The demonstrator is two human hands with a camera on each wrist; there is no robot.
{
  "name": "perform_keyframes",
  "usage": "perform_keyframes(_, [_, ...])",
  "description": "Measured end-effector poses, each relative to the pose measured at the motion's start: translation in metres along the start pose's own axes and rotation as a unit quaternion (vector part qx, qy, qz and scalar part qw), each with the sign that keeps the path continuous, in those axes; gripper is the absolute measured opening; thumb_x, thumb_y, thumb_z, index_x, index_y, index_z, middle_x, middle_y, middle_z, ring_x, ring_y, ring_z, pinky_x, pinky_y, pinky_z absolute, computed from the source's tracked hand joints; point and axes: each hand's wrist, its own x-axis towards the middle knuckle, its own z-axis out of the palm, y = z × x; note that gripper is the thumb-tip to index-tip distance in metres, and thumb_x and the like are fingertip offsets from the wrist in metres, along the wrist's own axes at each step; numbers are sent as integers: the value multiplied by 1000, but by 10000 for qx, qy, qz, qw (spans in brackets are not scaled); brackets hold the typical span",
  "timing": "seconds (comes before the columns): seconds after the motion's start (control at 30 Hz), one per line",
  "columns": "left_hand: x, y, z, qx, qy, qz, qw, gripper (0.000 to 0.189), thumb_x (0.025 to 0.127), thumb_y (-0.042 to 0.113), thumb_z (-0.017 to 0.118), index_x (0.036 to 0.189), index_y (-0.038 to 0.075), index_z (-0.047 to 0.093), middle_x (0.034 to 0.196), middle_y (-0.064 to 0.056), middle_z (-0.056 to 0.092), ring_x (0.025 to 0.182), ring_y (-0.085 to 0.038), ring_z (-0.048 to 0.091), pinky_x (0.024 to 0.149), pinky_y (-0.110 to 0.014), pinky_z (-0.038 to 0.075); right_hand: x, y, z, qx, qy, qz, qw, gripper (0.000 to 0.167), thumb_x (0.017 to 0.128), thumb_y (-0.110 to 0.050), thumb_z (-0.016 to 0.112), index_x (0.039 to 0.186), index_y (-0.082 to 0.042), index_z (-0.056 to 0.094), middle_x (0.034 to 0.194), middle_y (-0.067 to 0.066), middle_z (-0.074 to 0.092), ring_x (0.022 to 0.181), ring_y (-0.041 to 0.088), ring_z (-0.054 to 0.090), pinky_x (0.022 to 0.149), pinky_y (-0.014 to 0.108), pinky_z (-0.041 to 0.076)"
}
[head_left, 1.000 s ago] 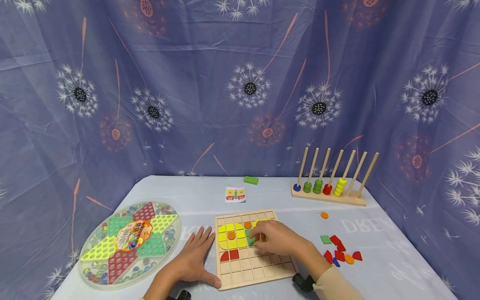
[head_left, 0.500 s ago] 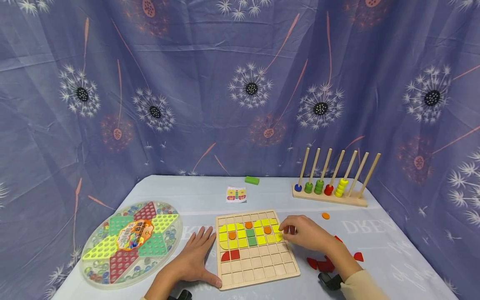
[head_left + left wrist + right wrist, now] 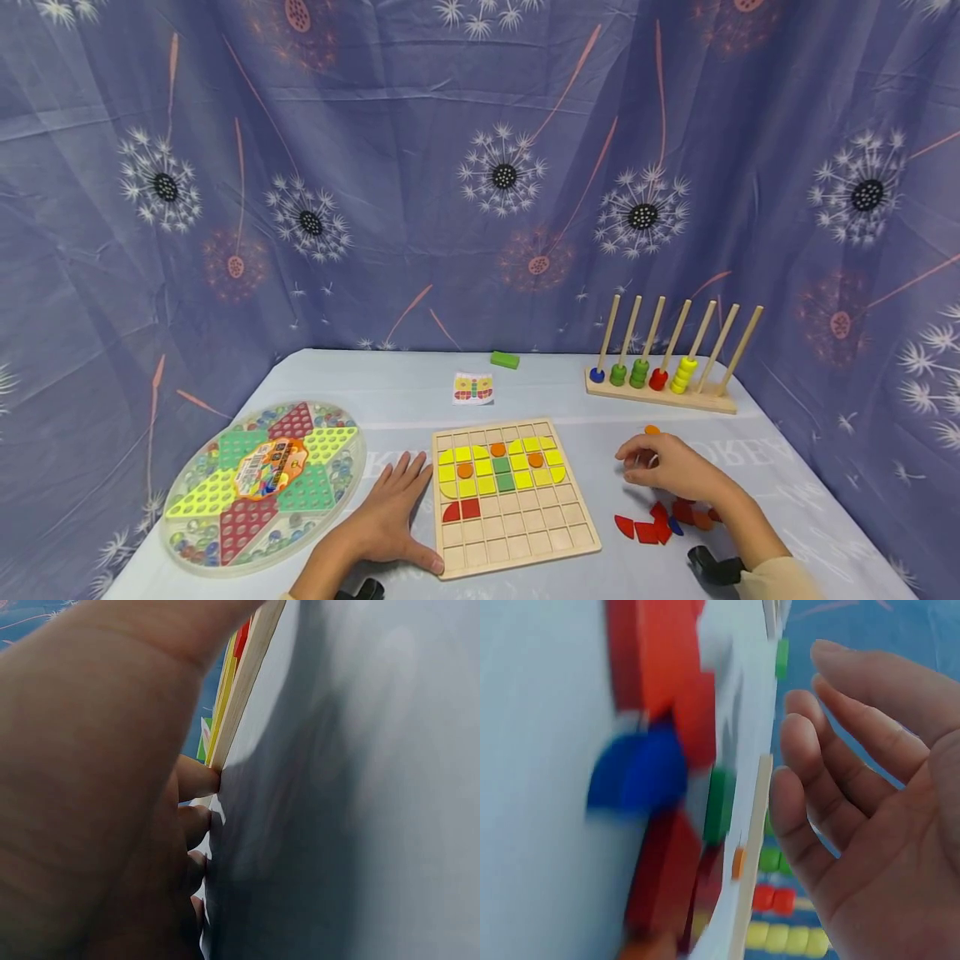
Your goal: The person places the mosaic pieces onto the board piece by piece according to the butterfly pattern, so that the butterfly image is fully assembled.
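A wooden grid board (image 3: 517, 546) lies at the table's middle. Flat yellow pieces (image 3: 448, 472), orange discs (image 3: 498, 450), green squares (image 3: 502, 474) and red pieces (image 3: 469, 508) fill some cells. My left hand (image 3: 386, 521) lies spread on the table, fingertips and thumb right at the board's left edge. Right of the board, my right hand (image 3: 671, 467) hovers with loosely bent fingers and nothing between them. Near it lie loose red pieces (image 3: 647, 533) and a blue piece (image 3: 677, 527). A green piece (image 3: 720, 802) shows in the right wrist view, hidden behind my hand in the head view.
A round marble board (image 3: 250, 525) sits at the left. Further back are a small butterfly picture card (image 3: 472, 389) and a green block (image 3: 505, 360). A peg rack with coloured beads (image 3: 660, 398) stands at the back right, before a patterned curtain (image 3: 420, 167).
My right hand has moved right, off the board and its yellow pieces, to above the table. Some loose red pieces have shifted toward the board. The left hand stays put.
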Motion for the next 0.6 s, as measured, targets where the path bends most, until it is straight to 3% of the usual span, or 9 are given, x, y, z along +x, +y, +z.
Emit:
perform_keyframes(0.33, [-2, 1, -1, -59, -15, -43, 10000, 137, 47, 84, 71, 152, 7, 28, 158, -14, 16, 144, -36, 4, 113, -57, 4, -21, 31, -20, 244, 219, 797, 9963, 32, 84, -21, 75, 110, -5, 66, 94, 4, 63, 83, 23, 55, 68, 28, 53])
perform_keyframes(0.6, [0, 1, -1, -33, -30, -54, 10000, 137, 47, 85, 70, 152, 8, 28, 158, -13, 16, 145, -35, 3, 114, -57, 3, -35, 45, -24, 223, -34, 1125, 9934, 40, 78, -21, 80, 109, -3, 63, 88, 4, 57, 80, 21, 52, 68, 25, 51])
